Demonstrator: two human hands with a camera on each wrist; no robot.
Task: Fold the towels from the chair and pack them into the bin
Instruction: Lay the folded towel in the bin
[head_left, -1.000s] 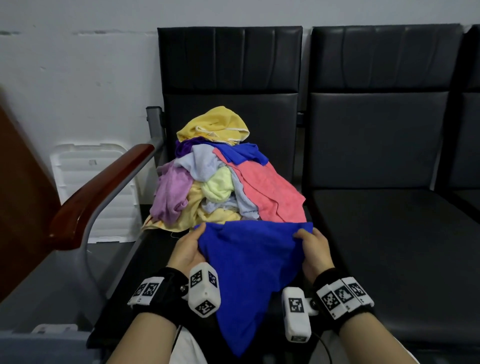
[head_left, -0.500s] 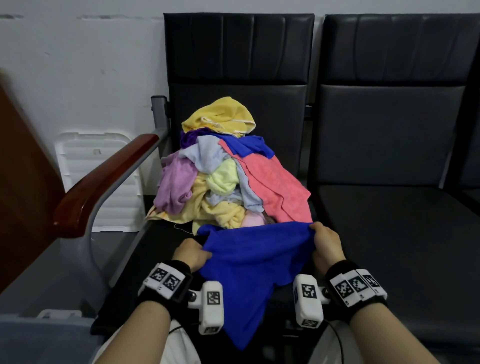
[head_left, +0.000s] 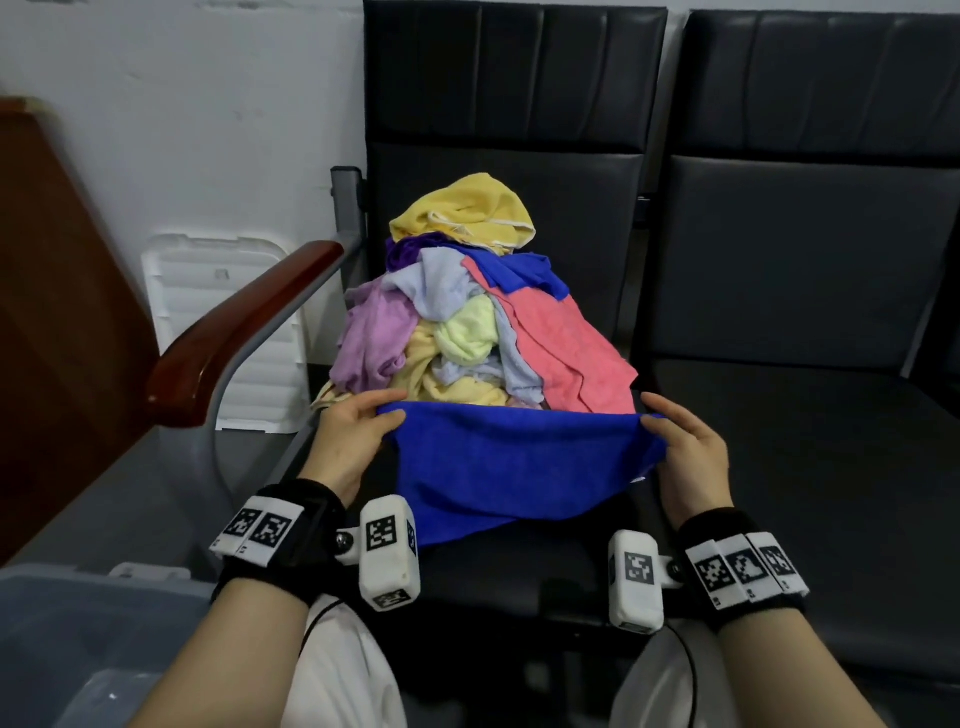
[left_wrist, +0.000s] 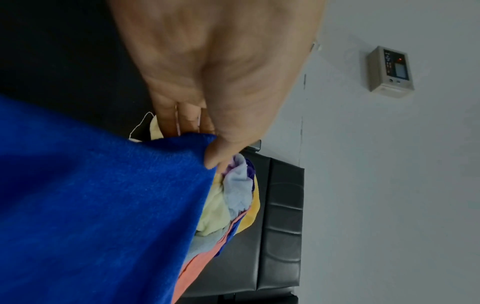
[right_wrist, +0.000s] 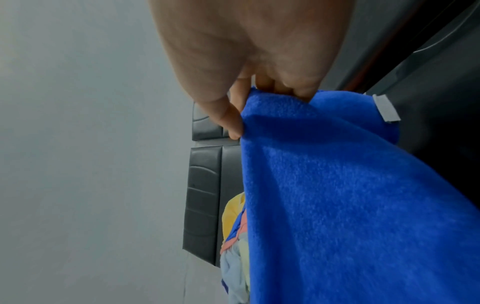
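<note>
A blue towel (head_left: 514, 462) is stretched between my two hands over the front of the black chair seat (head_left: 519, 571). My left hand (head_left: 358, 431) pinches its left top corner, thumb on top; the left wrist view shows that hand (left_wrist: 207, 148) pinching the blue towel (left_wrist: 103, 205). My right hand (head_left: 675, 447) pinches the right top corner, and in the right wrist view this hand (right_wrist: 241, 115) grips the blue towel (right_wrist: 350, 195). Behind it a pile of towels (head_left: 467, 322) in yellow, purple, pink and pale blue fills the seat. A translucent bin (head_left: 78, 623) shows at lower left.
A wooden armrest (head_left: 244, 332) on a grey frame runs along the left of the chair. Another black chair (head_left: 805, 415) stands to the right. A white plastic lid (head_left: 208, 291) leans on the wall. A small wall device (left_wrist: 391, 72) shows in the left wrist view.
Both hands have moved apart and up with the blue towel, so its top edge now runs taut and straight between them. Less of the towel hangs down in front.
</note>
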